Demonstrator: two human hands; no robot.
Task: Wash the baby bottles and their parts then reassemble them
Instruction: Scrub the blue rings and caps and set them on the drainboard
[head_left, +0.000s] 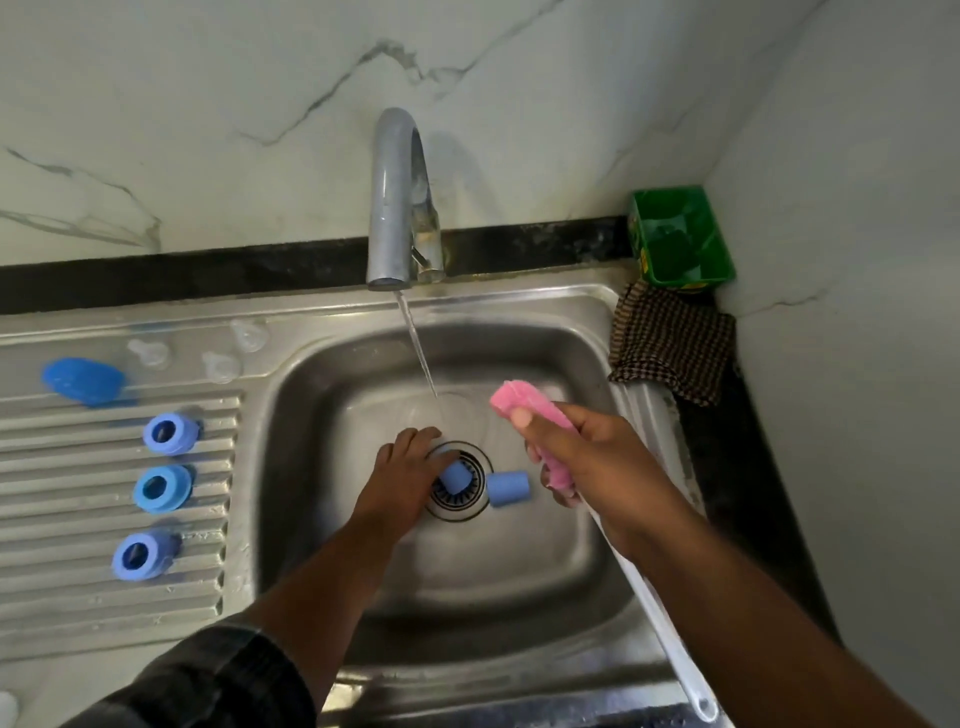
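Fingers (411, 440) of my left hand (402, 475) pinched a blue cap (456, 477) over the sink drain (460, 506). My right hand (597, 467) clamped the pink sponge brush (511, 400).

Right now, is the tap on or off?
On. A thin stream of water runs from the spout of the tap down into the sink, landing just behind the drain.

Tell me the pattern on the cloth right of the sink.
The cloth is brown-and-cream checked, clearest in the head view.
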